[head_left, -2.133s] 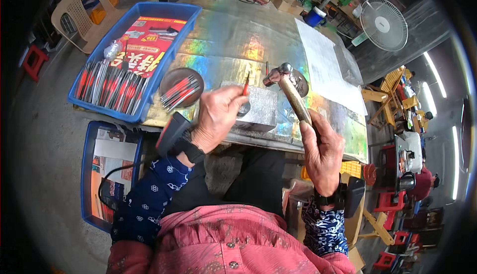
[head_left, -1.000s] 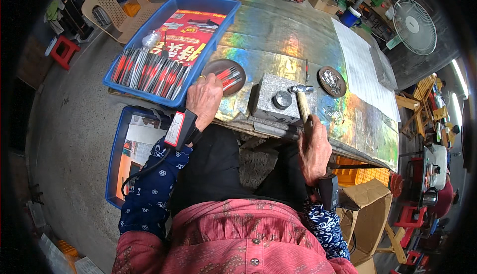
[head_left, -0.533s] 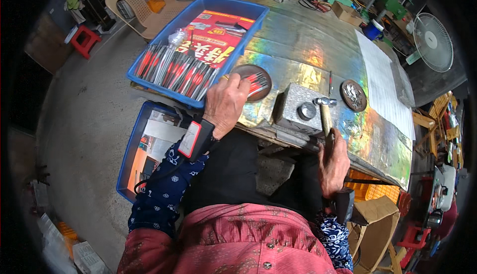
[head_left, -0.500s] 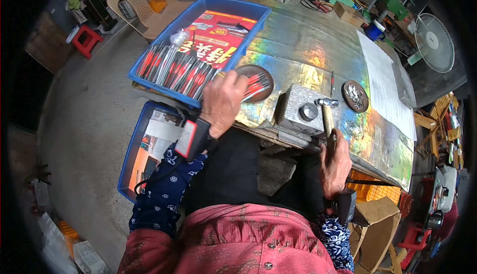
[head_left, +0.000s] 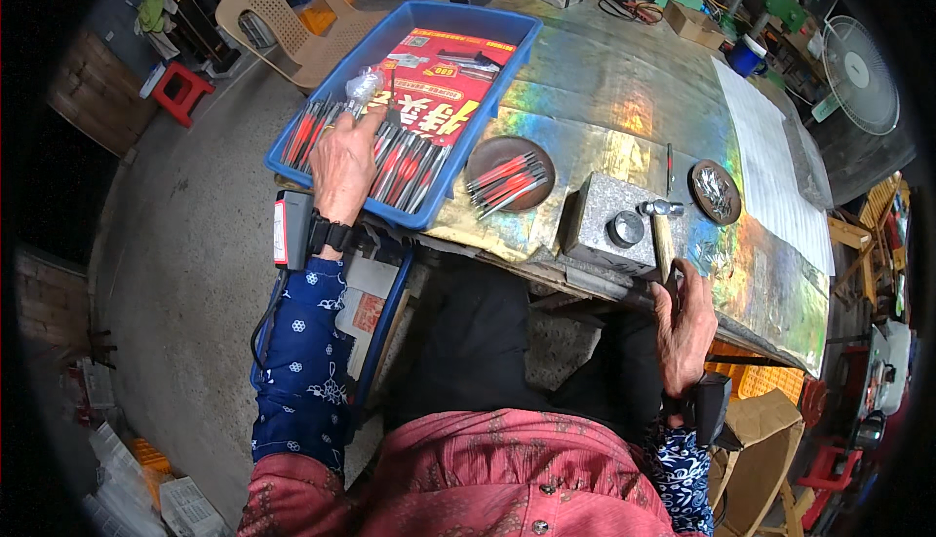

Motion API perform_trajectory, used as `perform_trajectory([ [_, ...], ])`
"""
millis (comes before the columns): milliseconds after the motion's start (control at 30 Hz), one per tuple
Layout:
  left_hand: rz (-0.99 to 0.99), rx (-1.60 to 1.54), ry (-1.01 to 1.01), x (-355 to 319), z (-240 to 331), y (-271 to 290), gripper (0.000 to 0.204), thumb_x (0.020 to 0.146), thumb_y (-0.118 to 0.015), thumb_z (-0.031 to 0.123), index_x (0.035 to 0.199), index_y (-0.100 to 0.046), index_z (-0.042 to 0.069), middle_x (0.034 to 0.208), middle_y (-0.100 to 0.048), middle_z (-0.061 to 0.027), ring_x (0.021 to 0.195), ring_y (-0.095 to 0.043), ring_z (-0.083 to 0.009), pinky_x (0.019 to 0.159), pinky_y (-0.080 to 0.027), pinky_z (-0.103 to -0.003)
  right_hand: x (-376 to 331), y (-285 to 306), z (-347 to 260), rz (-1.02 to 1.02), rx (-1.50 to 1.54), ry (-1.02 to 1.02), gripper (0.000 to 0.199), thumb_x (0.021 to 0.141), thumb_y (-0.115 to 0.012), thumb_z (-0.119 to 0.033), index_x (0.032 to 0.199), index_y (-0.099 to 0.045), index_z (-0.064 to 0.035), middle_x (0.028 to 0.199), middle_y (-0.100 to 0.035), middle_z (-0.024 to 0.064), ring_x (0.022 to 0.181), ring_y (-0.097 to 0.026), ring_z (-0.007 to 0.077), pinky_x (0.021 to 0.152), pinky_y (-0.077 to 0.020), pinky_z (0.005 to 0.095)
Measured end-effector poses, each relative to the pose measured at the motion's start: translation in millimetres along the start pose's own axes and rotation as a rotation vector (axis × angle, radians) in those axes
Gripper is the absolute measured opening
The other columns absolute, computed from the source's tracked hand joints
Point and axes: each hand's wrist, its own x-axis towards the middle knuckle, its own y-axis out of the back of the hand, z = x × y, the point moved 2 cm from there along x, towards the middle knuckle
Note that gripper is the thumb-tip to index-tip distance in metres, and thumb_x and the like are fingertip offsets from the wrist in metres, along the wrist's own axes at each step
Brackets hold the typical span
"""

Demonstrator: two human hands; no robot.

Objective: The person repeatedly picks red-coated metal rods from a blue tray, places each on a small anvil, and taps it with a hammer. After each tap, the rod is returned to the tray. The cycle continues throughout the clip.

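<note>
My left hand (head_left: 343, 165) reaches into a blue plastic tray (head_left: 492, 22) and rests on a row of red and grey pen-like pieces (head_left: 405, 167); whether its fingers pinch one is hidden. My right hand (head_left: 685, 315) grips the wooden handle of a small hammer (head_left: 660, 215) at the table's near edge. The hammer's metal head lies by a grey stone block (head_left: 609, 220) that carries a round metal stud (head_left: 625, 229). A brown dish (head_left: 507, 169) between tray and block holds several red and grey pieces.
A second brown dish (head_left: 716, 191) with small metal bits sits right of the block on the shiny metal table (head_left: 624, 98). White paper sheets (head_left: 775, 176) lie further right. A plastic chair (head_left: 273, 11), red stool (head_left: 175, 94) and fan (head_left: 860, 74) surround it. Another blue crate (head_left: 385, 313) stands below.
My left hand has left the brown dish and moved left into the blue tray. The hammer has come down from over the block to rest beside it, still in my right hand.
</note>
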Motion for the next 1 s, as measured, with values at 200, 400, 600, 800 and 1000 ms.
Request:
perform_trajectory([
  [200, 0.030, 0.138, -0.028, 0, -4, -16, 0.037, 0.088, -0.056, 0.004, 0.122, -0.063, 0.016, 0.092, -0.057, -0.0162, 0.082, -0.064, -0.0358, 0.066, -0.052, -0.046, 1, 0, -1, -0.011, -0.032, -0.010, 0.039, 0.089, -0.065, -0.019, 0.124, -0.054, -0.0040, 0.101, -0.057, 0.0219, 0.089, -0.059, 0.0407, 0.074, -0.0482, 0.0450],
  [400, 0.120, 0.104, -0.053, -5, -12, -22, 0.041, 0.084, -0.053, 0.001, 0.119, -0.064, 0.020, 0.095, -0.061, -0.0142, 0.079, -0.065, -0.0363, 0.066, -0.052, -0.047, 4, 6, 7, 0.003, -0.028, -0.038, 0.037, 0.088, -0.068, -0.023, 0.118, -0.057, -0.0044, 0.097, -0.059, 0.0193, 0.082, -0.062, 0.0374, 0.070, -0.0488, 0.0448],
  [600, 0.068, 0.046, 0.002, -5, -19, -21, 0.045, 0.088, -0.056, 0.002, 0.127, -0.061, 0.025, 0.091, -0.060, -0.0146, 0.082, -0.062, -0.0357, 0.069, -0.050, -0.045, 10, 16, 24, 0.077, 0.037, -0.010, 0.032, 0.090, -0.066, -0.024, 0.113, -0.060, -0.0023, 0.091, -0.061, 0.0182, 0.075, -0.065, 0.0325, 0.066, -0.0498, 0.0411],
  [800, 0.103, -0.007, -0.030, -5, -23, -22, 0.047, 0.088, -0.062, 0.005, 0.131, -0.058, 0.024, 0.090, -0.062, -0.0155, 0.083, -0.062, -0.0353, 0.070, -0.049, -0.044, 24, 18, 66, 0.139, 0.014, -0.116, 0.022, 0.089, -0.065, -0.020, 0.100, -0.066, -0.0018, 0.088, -0.064, 0.0191, 0.077, -0.063, 0.0362, 0.068, -0.0490, 0.0420],
  [1000, 0.054, 0.082, 0.082, -11, -27, -19, 0.024, 0.087, -0.062, 0.018, 0.106, -0.065, 0.003, 0.102, -0.067, -0.0170, 0.090, -0.064, -0.0375, 0.075, -0.050, -0.045, 52, 2, 104, 0.026, -0.199, -0.101, 0.018, 0.086, -0.064, -0.015, 0.100, -0.066, -0.0031, 0.092, -0.065, 0.0162, 0.080, -0.064, 0.0330, 0.073, -0.0502, 0.0399],
])
